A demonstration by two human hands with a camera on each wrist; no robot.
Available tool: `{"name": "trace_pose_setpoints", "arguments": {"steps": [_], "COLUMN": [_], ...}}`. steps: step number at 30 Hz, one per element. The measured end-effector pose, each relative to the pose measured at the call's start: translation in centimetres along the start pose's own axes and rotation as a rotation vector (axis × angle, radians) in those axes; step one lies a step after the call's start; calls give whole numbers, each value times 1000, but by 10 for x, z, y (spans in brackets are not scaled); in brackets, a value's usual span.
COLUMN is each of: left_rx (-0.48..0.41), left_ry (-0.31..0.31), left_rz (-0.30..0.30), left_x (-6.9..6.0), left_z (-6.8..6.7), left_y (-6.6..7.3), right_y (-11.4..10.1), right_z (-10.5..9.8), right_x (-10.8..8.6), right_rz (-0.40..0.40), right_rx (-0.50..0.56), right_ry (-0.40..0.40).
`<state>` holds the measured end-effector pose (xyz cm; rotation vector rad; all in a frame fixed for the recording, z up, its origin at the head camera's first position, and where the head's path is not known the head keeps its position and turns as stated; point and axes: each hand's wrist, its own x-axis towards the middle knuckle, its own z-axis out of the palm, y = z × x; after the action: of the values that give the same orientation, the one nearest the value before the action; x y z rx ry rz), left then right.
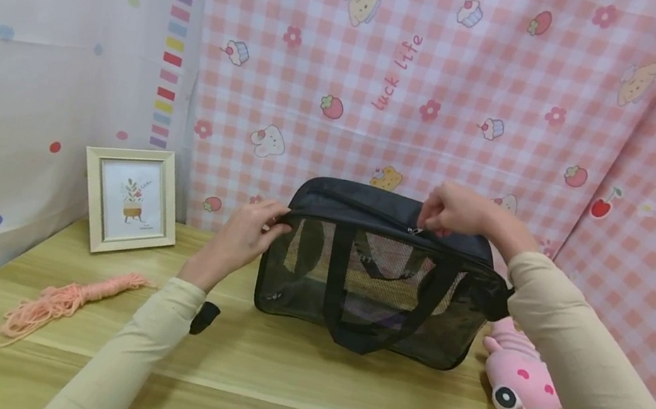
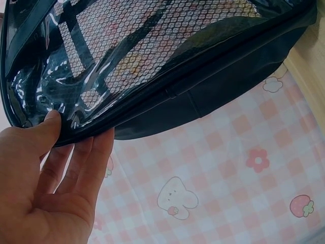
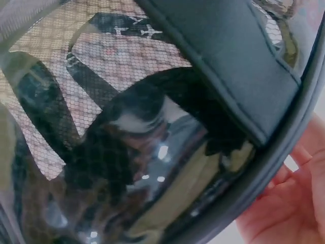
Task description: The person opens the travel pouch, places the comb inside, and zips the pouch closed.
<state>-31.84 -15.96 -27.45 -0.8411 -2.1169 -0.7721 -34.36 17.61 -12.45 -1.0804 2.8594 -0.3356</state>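
Observation:
A black bag point(image 1: 361, 199) with clear and mesh panels stands upright on the wooden table. My left hand point(image 1: 246, 231) pinches its upper left edge; the left wrist view shows the thumb on the clear panel and the fingers point(image 2: 91, 160) under the black piping. Over the bag's top, my right hand point(image 1: 456, 210) has curled fingers at a metal zipper pull point(image 1: 415, 230) and pinches it. A black carry strap point(image 1: 338, 270) hangs down the front. In the right wrist view the bag's edge hides part of the right hand point(image 3: 284, 208).
A pink plush toy point(image 1: 522, 378) lies right of the bag, partly behind the right sleeve. At the left are a bundle of peach cord point(image 1: 74, 300) and a cream picture frame point(image 1: 131, 202). A checked pink curtain point(image 1: 454, 60) hangs close behind the bag.

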Motion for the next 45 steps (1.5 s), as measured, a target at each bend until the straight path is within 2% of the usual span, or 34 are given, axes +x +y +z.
{"name": "trace_pose_setpoints", "arguments": {"steps": [8, 23, 34, 45], "left_rx": [-13, -20, -23, -12], "left_ry": [-7, 4, -2, 3], "left_rz": [1, -12, -6, -5], "left_x": [3, 0, 0, -1], "left_z": [-1, -1, 0, -1], "left_y": [0, 0, 0, 1], "right_y": [12, 17, 20, 33], "right_z": [0, 0, 0, -1], "right_x": [-11, -12, -19, -32], "right_rz": [24, 11, 16, 60], "right_rx": [8, 65, 60, 33], "right_ry": [-17, -32, -35, -44]}}
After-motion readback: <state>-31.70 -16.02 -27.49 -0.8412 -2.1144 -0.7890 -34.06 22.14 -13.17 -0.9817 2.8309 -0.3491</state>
